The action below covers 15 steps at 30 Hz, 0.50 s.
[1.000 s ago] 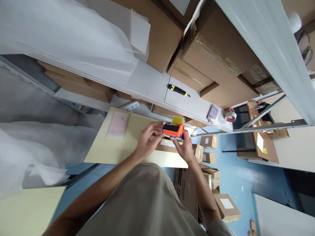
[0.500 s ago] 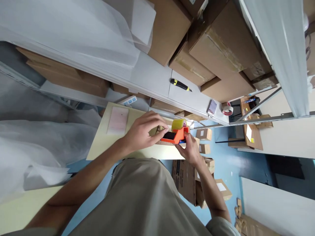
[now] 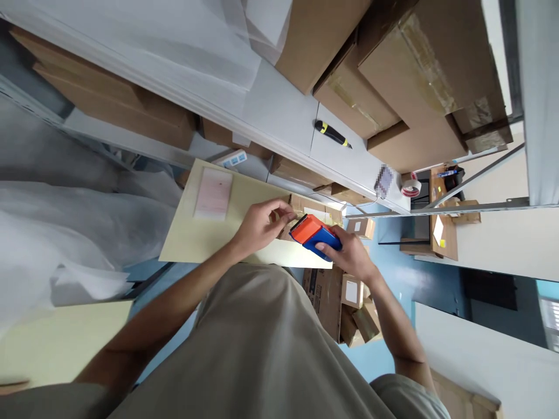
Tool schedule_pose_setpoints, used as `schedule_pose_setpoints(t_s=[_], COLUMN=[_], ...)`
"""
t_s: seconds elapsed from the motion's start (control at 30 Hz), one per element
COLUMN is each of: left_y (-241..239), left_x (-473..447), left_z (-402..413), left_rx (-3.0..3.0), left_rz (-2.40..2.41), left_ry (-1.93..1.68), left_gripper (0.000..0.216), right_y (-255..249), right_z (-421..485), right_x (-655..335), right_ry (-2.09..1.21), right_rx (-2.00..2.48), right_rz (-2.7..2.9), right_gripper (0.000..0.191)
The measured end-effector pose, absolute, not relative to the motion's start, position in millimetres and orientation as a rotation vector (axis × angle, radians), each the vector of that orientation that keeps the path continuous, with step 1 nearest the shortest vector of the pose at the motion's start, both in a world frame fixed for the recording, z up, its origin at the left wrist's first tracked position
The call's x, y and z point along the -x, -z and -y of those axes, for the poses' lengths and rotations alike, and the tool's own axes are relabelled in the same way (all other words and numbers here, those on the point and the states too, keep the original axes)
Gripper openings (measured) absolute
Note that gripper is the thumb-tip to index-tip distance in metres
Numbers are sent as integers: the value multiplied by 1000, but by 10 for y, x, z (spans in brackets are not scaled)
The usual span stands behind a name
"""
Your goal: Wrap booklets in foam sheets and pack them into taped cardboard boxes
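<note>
My right hand is wrapped round an orange and blue tape dispenser, its dark toothed edge facing left. The tape roll is hidden on its far side. Just left of that edge, my left hand has thumb and forefinger pinched together. Whatever lies between those fingertips is too small to make out. Beneath and behind the dispenser, a small cardboard box with a white label rests on the pale yellow tabletop. A pinkish sheet lies on the tabletop, left of my left hand.
On the grey shelf ahead are a black and yellow utility knife, a tape roll and large cardboard boxes. White foam wrapping hangs at left. Several cartons stand on the blue floor at right.
My right hand has turned the tape dispenser over, so its blue side shows and the yellow tape roll is out of sight. My left hand stays pinched beside it. The view has shifted slightly.
</note>
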<state>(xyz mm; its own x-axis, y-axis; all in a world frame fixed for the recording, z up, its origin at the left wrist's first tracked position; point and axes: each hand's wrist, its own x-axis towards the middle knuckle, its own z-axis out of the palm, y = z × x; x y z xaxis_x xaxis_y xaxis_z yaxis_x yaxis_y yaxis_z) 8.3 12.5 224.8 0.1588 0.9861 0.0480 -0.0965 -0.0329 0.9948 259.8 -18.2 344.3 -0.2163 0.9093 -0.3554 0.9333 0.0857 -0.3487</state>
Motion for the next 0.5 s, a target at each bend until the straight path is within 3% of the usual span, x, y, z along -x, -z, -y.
schedule_pose_setpoints(t_s=[0.3, 0.5], left_y=[-1218, -948], left_x=[10, -383], left_z=[-130, -128], left_rx=[-632, -469], left_rz=[-1196, -1145], left_ry=[-1162, -1090], left_gripper=[58, 69], right_y=[-4161, -4355], right_z=[-261, -495], right_x=[-3049, -2832], right_ry=[1032, 985], right_rx=[-1841, -1788], right_rz=[-1776, -1827], right_gripper=[62, 62])
